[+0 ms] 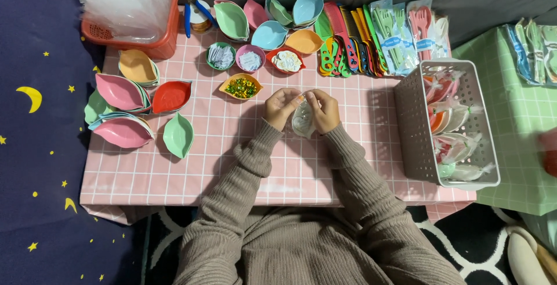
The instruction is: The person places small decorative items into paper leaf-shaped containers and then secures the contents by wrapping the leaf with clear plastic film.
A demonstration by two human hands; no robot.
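Table (174, 175): both hands at centre, left hand (281, 109) and right hand (325, 110) side by side, touching a clear bagged item (303, 120) held betw. them. Leaf-shaped dishes (125, 111) stacked at left edge; one single dish (178, 135) nearest the person's left arm. Four small bowls (250, 59) just beyond hands, more leaf dishes (272, 21) behind those. Combs (345, 41) and packed cutlery (400, 33) far side, right of ctr. Basket (142, 38) w/ plastic bags at far-left corner. Slotted bin (409, 128) at right edge, wrapped items (458, 146) inside.
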